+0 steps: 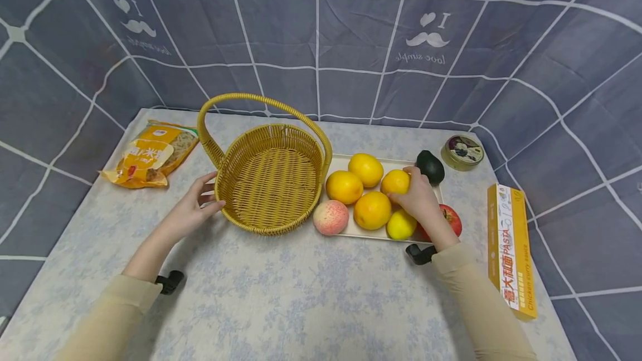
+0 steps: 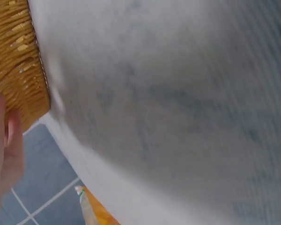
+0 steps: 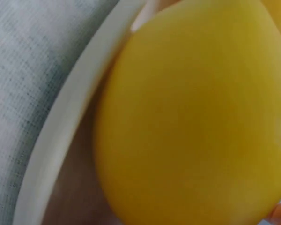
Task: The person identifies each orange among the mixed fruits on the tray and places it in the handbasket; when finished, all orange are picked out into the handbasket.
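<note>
A yellow wicker basket [image 1: 271,188] with a tall arched handle stands on the table, nothing inside it. My left hand [image 1: 193,208] touches its left side with fingers and thumb spread; in the left wrist view the fingertips lie against the weave [image 2: 18,70]. To the right, a pale tray [image 1: 361,232] holds several fruits. Over it my right hand [image 1: 418,196] grips an orange [image 1: 395,181] between thumb and fingers. Around that are several more oranges [image 1: 373,210] and a yellow lemon-like fruit [image 1: 401,225]. A large yellow fruit [image 3: 192,112] fills the right wrist view.
A peach [image 1: 331,217] sits at the tray's left corner. An avocado [image 1: 430,167] and a red fruit [image 1: 452,219] are at its right. Beyond stand a round tin [image 1: 462,152] and a pasta box [image 1: 511,252]. An orange food bag [image 1: 152,155] lies at the back left.
</note>
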### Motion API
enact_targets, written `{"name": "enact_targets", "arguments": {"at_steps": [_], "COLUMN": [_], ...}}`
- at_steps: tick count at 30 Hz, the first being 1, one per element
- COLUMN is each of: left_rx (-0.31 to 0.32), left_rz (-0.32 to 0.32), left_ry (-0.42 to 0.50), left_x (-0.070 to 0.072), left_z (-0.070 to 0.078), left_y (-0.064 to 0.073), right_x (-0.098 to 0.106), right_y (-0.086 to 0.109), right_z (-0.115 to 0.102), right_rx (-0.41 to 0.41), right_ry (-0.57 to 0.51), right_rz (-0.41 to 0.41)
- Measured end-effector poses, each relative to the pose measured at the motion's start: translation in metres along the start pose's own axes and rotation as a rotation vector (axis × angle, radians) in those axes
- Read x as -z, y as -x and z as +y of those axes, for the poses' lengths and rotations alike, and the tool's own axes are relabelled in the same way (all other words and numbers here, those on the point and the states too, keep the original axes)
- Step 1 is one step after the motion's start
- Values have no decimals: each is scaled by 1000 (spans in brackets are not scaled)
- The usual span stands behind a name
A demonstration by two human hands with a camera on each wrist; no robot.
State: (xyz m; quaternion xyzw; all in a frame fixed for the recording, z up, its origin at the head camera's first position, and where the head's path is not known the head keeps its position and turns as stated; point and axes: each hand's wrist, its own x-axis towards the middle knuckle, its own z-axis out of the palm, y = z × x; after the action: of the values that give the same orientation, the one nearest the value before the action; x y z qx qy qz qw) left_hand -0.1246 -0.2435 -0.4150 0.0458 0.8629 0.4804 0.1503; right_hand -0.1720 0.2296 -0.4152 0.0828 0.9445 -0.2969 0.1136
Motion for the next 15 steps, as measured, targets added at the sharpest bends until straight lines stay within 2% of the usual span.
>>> {"name": "enact_targets", "arguments": {"at_steps": [15], "left_rx": [76], "left_rz": [101], "left_ry": [66], "left_x": [-14], "left_z": [2], "left_y": [5], "right_x": [0], "right_y": [2], "right_z": [6], "right_rx": [14], "right_ry": [-26], "right_rz": [47]}}
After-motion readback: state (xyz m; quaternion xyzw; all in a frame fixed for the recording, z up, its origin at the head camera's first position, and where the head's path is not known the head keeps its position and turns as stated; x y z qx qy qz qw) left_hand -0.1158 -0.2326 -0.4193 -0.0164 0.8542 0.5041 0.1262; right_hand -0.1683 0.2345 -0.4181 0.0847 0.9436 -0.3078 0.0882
